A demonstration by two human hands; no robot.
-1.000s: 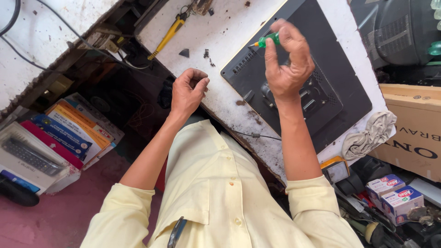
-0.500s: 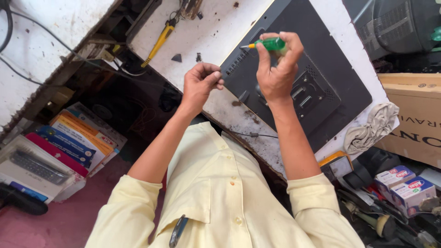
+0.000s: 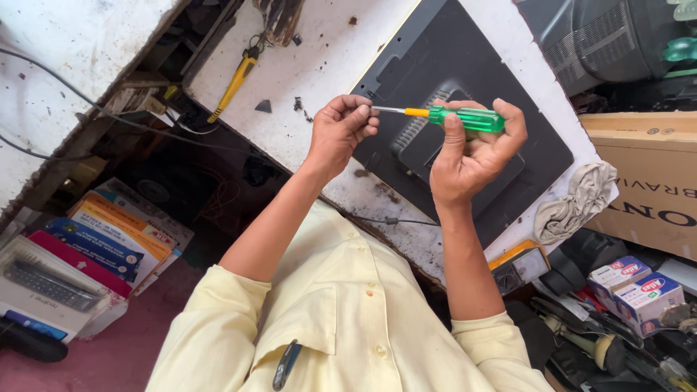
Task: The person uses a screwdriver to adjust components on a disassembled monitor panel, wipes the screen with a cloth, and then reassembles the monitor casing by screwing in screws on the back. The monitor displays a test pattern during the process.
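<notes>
My right hand (image 3: 472,156) grips a screwdriver (image 3: 465,117) with a clear green handle, held level above a black monitor (image 3: 465,65) that lies back side up on the white worktable (image 3: 319,51). The metal shaft points left. My left hand (image 3: 340,132) pinches the shaft's tip between thumb and fingers; whether a screw sits there is hidden. Both hands hover over the monitor's left part, near its ribbed centre.
Yellow-handled pliers (image 3: 234,83) and small dark bits (image 3: 299,105) lie on the table's left. A grey rag (image 3: 577,203) hangs at the monitor's corner. A cardboard box (image 3: 646,181) stands right, small boxes (image 3: 632,283) and tools below it, books (image 3: 109,232) on the floor left.
My right hand lifted the screwdriver off the monitor and turned it level. My left hand rose from the table edge and closed on its tip.
</notes>
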